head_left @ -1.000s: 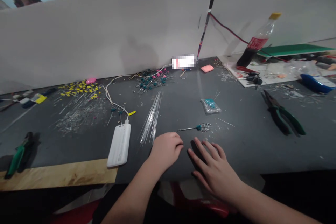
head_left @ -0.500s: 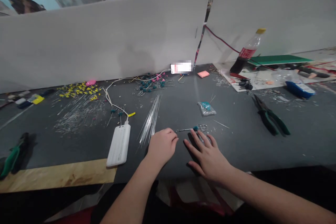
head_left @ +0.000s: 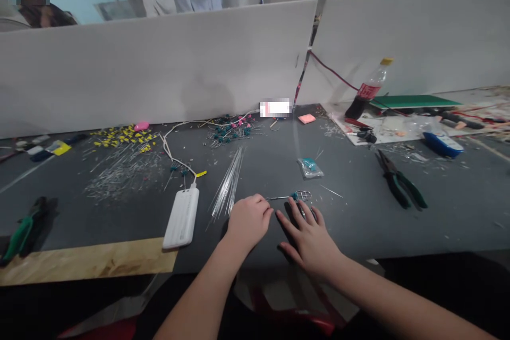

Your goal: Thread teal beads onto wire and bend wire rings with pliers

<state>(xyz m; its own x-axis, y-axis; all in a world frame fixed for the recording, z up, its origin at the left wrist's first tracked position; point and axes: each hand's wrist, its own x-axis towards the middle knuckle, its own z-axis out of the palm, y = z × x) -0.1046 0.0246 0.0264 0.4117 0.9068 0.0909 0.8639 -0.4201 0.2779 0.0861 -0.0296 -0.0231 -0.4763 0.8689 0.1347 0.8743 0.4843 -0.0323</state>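
Note:
A small bent-wire piece (head_left: 303, 196) with a teal bead and a looped frame at its right end lies flat on the dark table. My right hand (head_left: 313, 239) rests palm down with fingers spread, its fingertips at the bead and frame. Close to the wire's left end is my left hand (head_left: 250, 220), its fingers curled in; whatever they may hold is hidden. A bundle of straight wires (head_left: 229, 183) lies just left of that hand. Beyond my right hand sits a clear packet (head_left: 310, 168) with teal contents.
A white power bank (head_left: 181, 218) with a cable lies left. Green-handled pliers (head_left: 402, 180) lie right, and another green-handled tool (head_left: 24, 231) far left. Yellow beads (head_left: 123, 137), a teal bead pile (head_left: 229, 132) and a cola bottle (head_left: 366, 93) are behind. A white partition (head_left: 159, 64) borders the table.
The whole view has shifted slightly as the head moved. Both hands keep nearly the same pose beside the wire piece.

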